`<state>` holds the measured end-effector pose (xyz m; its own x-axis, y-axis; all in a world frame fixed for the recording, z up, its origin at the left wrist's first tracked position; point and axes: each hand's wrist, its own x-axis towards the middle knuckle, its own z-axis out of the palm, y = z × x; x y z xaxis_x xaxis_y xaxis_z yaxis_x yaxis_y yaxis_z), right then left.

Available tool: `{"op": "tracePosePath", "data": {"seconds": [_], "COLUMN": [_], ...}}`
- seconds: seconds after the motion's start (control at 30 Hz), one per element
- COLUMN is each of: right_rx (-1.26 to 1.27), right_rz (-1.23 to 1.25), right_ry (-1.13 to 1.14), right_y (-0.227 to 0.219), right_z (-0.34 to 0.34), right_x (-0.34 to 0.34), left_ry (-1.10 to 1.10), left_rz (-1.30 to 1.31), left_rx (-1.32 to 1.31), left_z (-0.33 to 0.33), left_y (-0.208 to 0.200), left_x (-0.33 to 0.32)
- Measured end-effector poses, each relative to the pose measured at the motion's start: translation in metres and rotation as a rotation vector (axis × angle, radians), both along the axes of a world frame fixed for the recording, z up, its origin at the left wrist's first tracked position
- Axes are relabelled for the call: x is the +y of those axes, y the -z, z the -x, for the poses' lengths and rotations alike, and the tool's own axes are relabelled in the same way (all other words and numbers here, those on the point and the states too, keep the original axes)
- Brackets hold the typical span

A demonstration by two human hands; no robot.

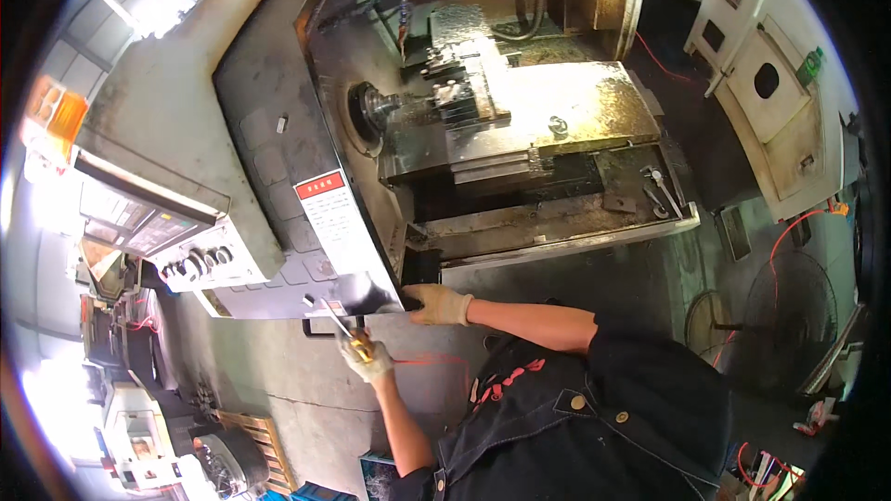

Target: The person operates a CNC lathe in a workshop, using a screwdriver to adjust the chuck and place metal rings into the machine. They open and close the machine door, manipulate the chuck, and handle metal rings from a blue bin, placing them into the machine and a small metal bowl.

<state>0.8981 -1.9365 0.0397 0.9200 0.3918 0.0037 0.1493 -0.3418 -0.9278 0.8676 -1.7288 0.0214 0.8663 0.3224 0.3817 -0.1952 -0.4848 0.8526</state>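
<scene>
My left hand (368,360), in a pale work glove, is closed around the yellow handle of a screwdriver (337,320). Its metal shaft points up and left, in front of the lower part of a grey machine door (269,162). A small dark square fitting (309,300) on the door lies close to the tip; whether they touch I cannot tell. To the right, my gloved right hand (440,305) grips the door's lower corner, its fingers partly hidden at the edge. A white sign with a red heading (334,223) is stuck on the door above both hands.
Behind the door, a lathe's chuck (368,118) faces a tool turret area (464,83). A caliper (661,184) and a wrench (655,204) lie on the machine's tray. Left stands a control panel with knobs (198,264); right, a large fan (803,301).
</scene>
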Motion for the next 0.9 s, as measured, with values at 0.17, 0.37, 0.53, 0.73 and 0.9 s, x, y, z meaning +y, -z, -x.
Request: {"op": "tracePosePath", "data": {"seconds": [0.17, 0.37, 0.53, 0.73, 0.9], "right_rx": [-0.064, -0.012, 0.159, 0.047, 0.098], "right_rz": [-0.037, -0.030, -0.192, 0.038, 0.479], "right_ry": [-0.047, -0.109, -0.197, 0.444, 0.699], "right_y": [-0.003, 0.003, -0.008, 0.057, 0.044], "right_z": [0.026, 0.045, 0.049, -0.028, -0.124], "right_x": [-0.069, -0.131, -0.194, -0.315, -0.387], "left_ry": [0.201, 0.505, 0.208, 0.291, 0.348], "left_rz": [0.310, 1.425, 1.162, 1.100, 1.071], "left_rx": [0.158, 0.284, 0.338, 0.450, 0.401], "left_z": [0.045, 0.050, 0.055, 0.053, 0.053], "left_y": [0.071, 0.111, 0.139, 0.125, 0.143], "left_x": [-0.053, -0.084, -0.099, -0.114, -0.109]}}
